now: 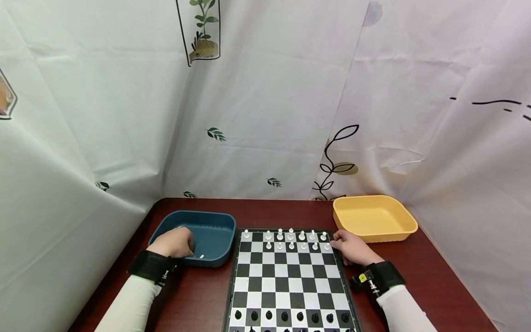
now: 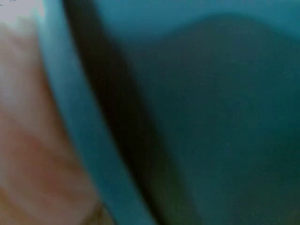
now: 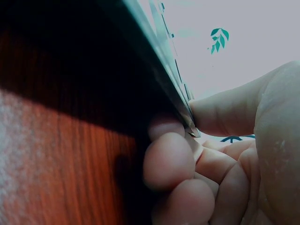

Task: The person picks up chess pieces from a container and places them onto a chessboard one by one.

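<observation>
My left hand (image 1: 174, 243) reaches down into the blue tray (image 1: 213, 224), its fingertips hidden inside; I cannot tell whether it holds anything. Beside it, a small white piece (image 1: 202, 256) lies on the tray floor. In the left wrist view, the tray wall (image 2: 89, 131) crosses in front of the blurred hand. My right hand (image 1: 352, 246) grips the far right edge of the chessboard (image 1: 290, 272), with the thumb (image 3: 225, 112) on top and fingers (image 3: 168, 161) underneath. White chess pieces (image 1: 291, 234) stand in two rows at the far end. Black chess pieces (image 1: 284, 316) line the near end.
A yellow tray (image 1: 373, 237) stands at the back right, just beyond my right hand. Everything rests on a dark red-brown table (image 1: 199, 295). Patterned white cloth (image 1: 265, 101) hangs behind and along both sides.
</observation>
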A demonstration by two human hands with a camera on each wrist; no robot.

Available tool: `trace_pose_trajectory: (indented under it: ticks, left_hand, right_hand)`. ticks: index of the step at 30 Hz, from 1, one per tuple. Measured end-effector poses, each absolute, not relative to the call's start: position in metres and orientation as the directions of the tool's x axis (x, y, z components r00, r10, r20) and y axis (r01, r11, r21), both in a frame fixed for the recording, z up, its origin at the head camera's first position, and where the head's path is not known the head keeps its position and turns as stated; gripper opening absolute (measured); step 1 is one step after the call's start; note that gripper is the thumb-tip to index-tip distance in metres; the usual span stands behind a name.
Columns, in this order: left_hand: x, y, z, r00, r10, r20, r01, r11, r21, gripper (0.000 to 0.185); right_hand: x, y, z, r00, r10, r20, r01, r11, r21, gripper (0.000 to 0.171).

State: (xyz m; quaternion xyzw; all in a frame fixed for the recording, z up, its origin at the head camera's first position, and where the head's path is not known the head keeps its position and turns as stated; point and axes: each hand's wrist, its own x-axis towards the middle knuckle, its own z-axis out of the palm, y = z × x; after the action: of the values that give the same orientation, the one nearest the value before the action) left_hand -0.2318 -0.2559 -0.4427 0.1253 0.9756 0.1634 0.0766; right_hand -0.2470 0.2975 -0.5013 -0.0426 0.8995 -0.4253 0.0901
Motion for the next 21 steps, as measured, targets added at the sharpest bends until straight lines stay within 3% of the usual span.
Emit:
trace_pose_trajectory:
  ticks: [11, 21]
  left_hand:
    - [-0.2322, -0.2574, -0.4423, -0.959, 0.271, -0.083, 0.228, 0.913, 0.339, 0.03]
    - [-0.2305, -0.2572, -0.4427, -0.95, 0.304, -0.074, 0.263, 0.904, 0.338, 0.056]
  right_hand:
    - [-0.2467, 0.2967, -0.5009, -0.98, -0.156, -0.127, 0.0, 0.629, -0.778, 0.015]
    - [-0.2465, 0.2966, -0.5004, -0.98, -0.152, -0.127, 0.001, 0.636, -0.772, 0.016]
